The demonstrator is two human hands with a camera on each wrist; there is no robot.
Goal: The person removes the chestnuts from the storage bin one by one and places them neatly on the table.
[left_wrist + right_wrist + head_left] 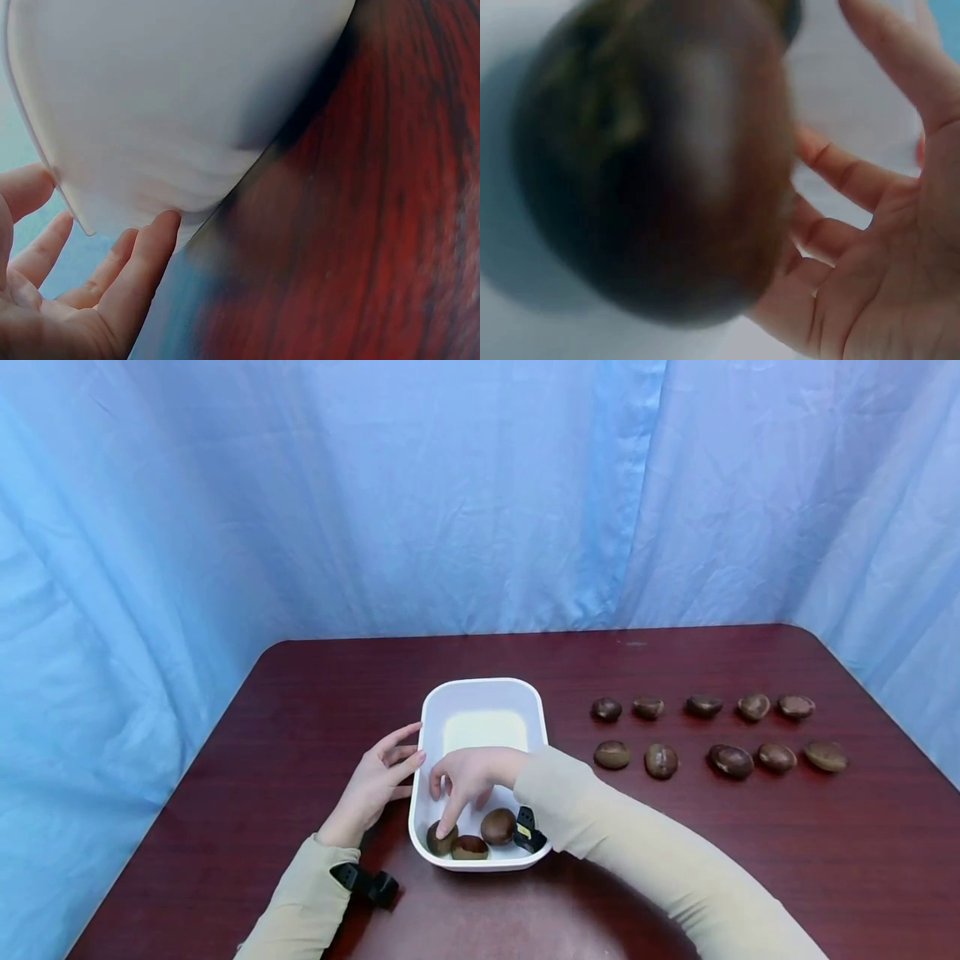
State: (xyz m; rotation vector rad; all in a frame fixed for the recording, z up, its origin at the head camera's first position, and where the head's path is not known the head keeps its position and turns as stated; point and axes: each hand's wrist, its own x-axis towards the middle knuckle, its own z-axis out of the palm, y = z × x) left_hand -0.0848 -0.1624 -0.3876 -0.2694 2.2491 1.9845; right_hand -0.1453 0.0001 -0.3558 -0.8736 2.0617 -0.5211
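Note:
A white plastic tub (482,685) stands on the table with three brown, chestnut-like nuts at its near end. My right hand (474,777) reaches down inside the tub, and one extended digit touches the left nut (441,838). The middle nut (470,848) and the right nut (498,827) lie beside it. In the right wrist view a nut (660,165) looms large before the spread right hand (877,225), covering some fingertips. My left hand (377,781) rests its fairly straight fingers against the tub's left side; the left wrist view shows the fingers (139,262) at its outer wall.
On the right of the dark red wooden table (315,693), several more brown nuts lie in two rows, including a back-row nut (703,706) and a front-row nut (731,761). A blue curtain (450,510) hangs behind the table.

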